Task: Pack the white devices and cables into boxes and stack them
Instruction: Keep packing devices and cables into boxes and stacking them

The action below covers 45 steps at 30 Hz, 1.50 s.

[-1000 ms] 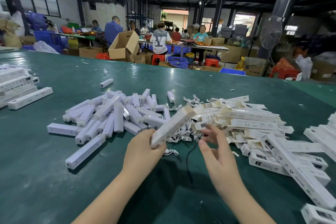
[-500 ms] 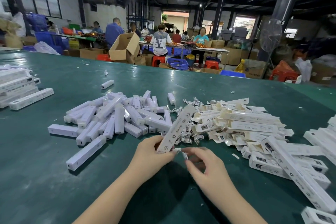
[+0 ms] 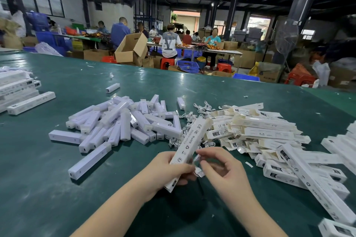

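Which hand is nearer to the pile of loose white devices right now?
Left. The left hand, gripping the long box, sits just below the pile of loose white devices. The right hand, pinching a cable, is farther, nearer the flat boxes.

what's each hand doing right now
Left hand: closed around the long white box, near its lower end.
Right hand: pinching a white cable at the box's lower end.
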Each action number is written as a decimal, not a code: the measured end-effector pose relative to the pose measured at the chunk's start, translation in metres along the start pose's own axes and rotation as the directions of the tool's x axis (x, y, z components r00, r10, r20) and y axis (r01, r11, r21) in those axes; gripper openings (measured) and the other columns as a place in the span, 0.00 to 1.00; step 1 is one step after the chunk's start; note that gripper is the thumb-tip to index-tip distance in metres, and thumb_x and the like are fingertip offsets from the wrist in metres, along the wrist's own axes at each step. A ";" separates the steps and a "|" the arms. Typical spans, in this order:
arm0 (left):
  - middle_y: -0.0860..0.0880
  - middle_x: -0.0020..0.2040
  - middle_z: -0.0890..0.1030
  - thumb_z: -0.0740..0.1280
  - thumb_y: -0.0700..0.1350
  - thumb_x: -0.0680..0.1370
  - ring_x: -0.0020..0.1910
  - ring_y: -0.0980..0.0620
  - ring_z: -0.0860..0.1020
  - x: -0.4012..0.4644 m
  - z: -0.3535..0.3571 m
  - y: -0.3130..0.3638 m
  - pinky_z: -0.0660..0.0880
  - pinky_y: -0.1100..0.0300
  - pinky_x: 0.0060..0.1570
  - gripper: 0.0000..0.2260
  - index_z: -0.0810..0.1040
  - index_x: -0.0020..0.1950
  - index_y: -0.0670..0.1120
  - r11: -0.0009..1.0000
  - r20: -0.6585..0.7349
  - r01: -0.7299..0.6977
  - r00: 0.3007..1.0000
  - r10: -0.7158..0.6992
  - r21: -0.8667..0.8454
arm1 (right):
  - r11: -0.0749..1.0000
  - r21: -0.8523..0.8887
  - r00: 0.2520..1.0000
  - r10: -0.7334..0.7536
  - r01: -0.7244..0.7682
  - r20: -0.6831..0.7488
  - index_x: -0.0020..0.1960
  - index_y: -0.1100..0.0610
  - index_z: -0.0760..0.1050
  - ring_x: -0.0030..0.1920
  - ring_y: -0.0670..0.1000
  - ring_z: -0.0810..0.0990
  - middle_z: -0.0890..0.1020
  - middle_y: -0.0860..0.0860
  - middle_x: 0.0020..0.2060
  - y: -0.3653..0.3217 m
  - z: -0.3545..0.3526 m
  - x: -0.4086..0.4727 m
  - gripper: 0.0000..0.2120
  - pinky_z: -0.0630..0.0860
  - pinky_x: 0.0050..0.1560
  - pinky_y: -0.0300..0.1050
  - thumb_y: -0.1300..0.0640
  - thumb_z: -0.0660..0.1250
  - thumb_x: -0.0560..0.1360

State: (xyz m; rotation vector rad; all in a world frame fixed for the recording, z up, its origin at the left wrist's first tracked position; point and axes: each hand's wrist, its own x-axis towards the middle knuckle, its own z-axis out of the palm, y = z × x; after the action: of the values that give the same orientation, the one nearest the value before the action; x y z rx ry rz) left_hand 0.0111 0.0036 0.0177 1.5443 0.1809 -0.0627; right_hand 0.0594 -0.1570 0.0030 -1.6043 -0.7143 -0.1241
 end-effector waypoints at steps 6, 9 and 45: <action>0.49 0.40 0.83 0.70 0.36 0.75 0.38 0.56 0.81 0.002 -0.002 -0.002 0.77 0.65 0.39 0.05 0.80 0.50 0.40 1.000 -0.011 -0.005 1.000 0.005 -0.014 | 0.990 -0.144 0.988 0.024 -0.002 0.151 0.55 0.43 0.81 0.54 0.46 0.81 0.76 0.38 0.51 0.000 -0.002 -0.001 0.23 0.78 0.56 0.39 0.63 0.78 0.65; 0.50 0.42 0.84 0.70 0.36 0.75 0.41 0.56 0.82 0.003 -0.003 -0.003 0.78 0.64 0.41 0.06 0.81 0.52 0.41 0.999 0.011 -0.007 1.000 0.008 -0.044 | 0.993 -0.118 0.990 0.027 -0.010 0.139 0.49 0.48 0.85 0.49 0.47 0.83 0.78 0.45 0.51 -0.001 -0.007 0.000 0.18 0.78 0.53 0.35 0.68 0.78 0.66; 0.56 0.52 0.78 0.66 0.48 0.73 0.51 0.53 0.73 0.006 -0.024 -0.011 0.70 0.57 0.44 0.15 0.72 0.59 0.56 0.249 0.035 -0.189 0.856 0.516 0.950 | 0.969 -0.026 0.952 0.236 -0.245 -0.197 0.42 0.45 0.82 0.40 0.41 0.82 0.85 0.44 0.39 -0.005 -0.045 0.017 0.08 0.75 0.47 0.43 0.45 0.75 0.65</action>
State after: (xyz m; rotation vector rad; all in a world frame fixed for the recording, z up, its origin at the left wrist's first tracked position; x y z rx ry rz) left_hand 0.0137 0.0274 0.0054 2.7824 -0.0234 0.5544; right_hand 0.0851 -0.1926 0.0236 -1.6884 -0.3648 -0.1179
